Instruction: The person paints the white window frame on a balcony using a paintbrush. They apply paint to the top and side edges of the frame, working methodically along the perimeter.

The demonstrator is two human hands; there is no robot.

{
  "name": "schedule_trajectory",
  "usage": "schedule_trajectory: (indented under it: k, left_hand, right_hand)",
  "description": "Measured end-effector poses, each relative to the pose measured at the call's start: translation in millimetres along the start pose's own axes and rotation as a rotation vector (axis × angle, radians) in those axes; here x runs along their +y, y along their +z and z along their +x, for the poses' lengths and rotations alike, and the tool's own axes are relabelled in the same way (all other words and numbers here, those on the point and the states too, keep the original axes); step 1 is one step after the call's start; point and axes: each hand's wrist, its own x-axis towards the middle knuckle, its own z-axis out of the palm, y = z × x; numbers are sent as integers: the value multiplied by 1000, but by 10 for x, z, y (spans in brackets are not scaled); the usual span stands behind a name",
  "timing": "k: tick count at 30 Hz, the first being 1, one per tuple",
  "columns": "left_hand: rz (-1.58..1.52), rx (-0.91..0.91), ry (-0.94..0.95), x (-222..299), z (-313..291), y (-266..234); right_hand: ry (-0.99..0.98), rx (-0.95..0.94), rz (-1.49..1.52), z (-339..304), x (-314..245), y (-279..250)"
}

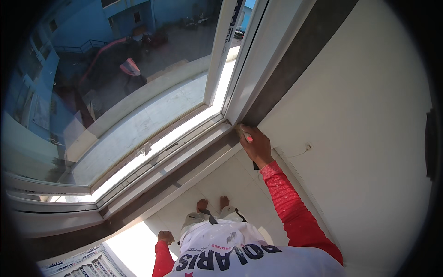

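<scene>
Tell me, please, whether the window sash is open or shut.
Open: the glazed sash stands apart from the window frame, with a bright gap between them.

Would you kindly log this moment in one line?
Right hand: gripping small pink-tipped object at corner of window frame | Left hand: low, away from frame | Window sash: open

White shirt (267, 264) with big black letters (224, 258), small red star (189, 274), long red sleeves (290, 198), light pants (192, 220), dark straps (211, 217), bare feet (202, 205)
</scene>
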Motion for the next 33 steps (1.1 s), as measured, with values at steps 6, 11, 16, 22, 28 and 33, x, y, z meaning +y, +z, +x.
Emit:
schedule_trajectory:
  k: [6, 11, 16, 22, 28, 33]
  left_hand:
    - [-639, 277, -318, 283, -322, 53]
    - [-806, 267, -312, 511, -259, 46]
    - [-752, 209, -263, 753, -258, -17]
    - [-788, 215, -299, 592, -180, -69]
    - [-765, 222, -320, 457, -264, -161]
    - [-769, 213, -305, 501, -270, -70]
  right_hand:
    - [23, -7, 106, 52, -97, -203]
    - [-105, -153, 54, 15, -187, -389]
    - [-202, -146, 39, -16, -50, -267]
    - [-149, -60, 35, -148, -79, -114]
    - [-389, -359, 484, -554, -727, -173]
    - [-119, -94, 298, -261, -283, -165]
